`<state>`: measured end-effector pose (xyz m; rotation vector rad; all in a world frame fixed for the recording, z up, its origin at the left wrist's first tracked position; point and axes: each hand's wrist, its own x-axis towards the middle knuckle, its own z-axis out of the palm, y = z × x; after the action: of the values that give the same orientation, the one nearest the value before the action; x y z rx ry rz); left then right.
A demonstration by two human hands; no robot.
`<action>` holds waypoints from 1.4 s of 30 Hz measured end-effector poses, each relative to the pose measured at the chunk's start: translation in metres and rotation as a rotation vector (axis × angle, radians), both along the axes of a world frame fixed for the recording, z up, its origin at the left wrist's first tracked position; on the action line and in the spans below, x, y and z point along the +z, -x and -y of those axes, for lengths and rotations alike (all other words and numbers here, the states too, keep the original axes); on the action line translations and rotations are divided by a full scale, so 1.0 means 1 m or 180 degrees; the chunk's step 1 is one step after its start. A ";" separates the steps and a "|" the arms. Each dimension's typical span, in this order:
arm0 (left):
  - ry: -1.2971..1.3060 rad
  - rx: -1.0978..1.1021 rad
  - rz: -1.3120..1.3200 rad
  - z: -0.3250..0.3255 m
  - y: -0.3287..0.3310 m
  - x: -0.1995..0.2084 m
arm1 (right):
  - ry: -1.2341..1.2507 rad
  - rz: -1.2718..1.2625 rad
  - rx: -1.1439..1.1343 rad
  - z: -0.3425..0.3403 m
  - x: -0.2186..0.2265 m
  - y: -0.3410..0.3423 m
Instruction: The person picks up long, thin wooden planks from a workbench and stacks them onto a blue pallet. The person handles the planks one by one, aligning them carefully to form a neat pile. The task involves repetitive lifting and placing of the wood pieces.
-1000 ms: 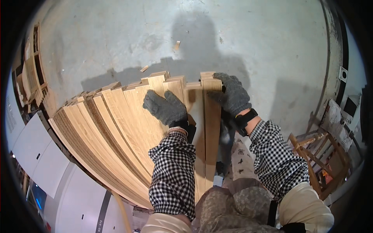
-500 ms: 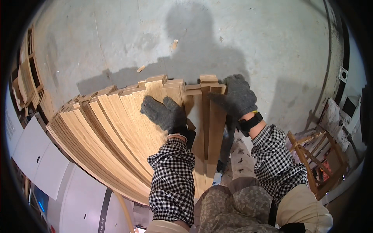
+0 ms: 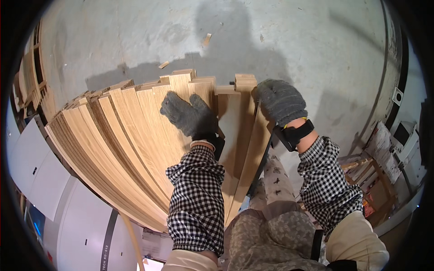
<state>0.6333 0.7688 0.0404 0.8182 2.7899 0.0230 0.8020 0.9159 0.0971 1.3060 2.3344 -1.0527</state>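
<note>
A stack of long light wooden boards (image 3: pixel 131 140) lies fanned out in front of me, ends pointing away. My left hand (image 3: pixel 190 115), in a grey glove, rests flat on top of the boards near their far ends, fingers spread. My right hand (image 3: pixel 280 101), also grey-gloved with a black wrist strap, grips the far end of the rightmost board (image 3: pixel 251 135), which sits tilted on edge beside the stack. Both forearms wear black-and-white checked sleeves.
A grey concrete floor (image 3: pixel 294 40) with small wood scraps (image 3: pixel 206 39) lies beyond the boards. A wooden rack (image 3: pixel 31 86) stands at the left, white panels (image 3: pixel 40 180) at lower left, and wooden frames and boxes (image 3: pixel 379 162) at the right.
The rightmost board has shifted and tilted under my right hand, which now sits further over its end. My left hand has stayed flat on the stack.
</note>
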 end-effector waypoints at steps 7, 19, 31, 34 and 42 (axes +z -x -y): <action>-0.0759 0.0396 0.1006 -0.019 0.009 0.039 | -0.0887 -0.0996 0.0231 0.014 0.022 -0.041; -0.1166 0.1058 0.5536 0.079 -0.118 0.228 | 0.0740 -0.2083 0.0373 0.050 0.182 -0.075; -0.0604 -0.0168 0.7375 0.137 -0.129 0.320 | 0.5484 -0.2126 -0.0959 0.059 0.298 -0.082; -0.0607 -0.0030 0.7537 0.157 -0.129 0.337 | 0.5278 -0.2572 0.0058 0.067 0.304 -0.086; -0.1324 -0.0103 0.6855 0.226 -0.149 0.375 | 0.5209 -0.1077 0.0442 0.095 0.360 -0.106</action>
<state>0.7822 0.5430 0.4159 0.3235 0.6937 0.8608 0.9079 0.8206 0.4566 0.2645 0.8486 -2.3321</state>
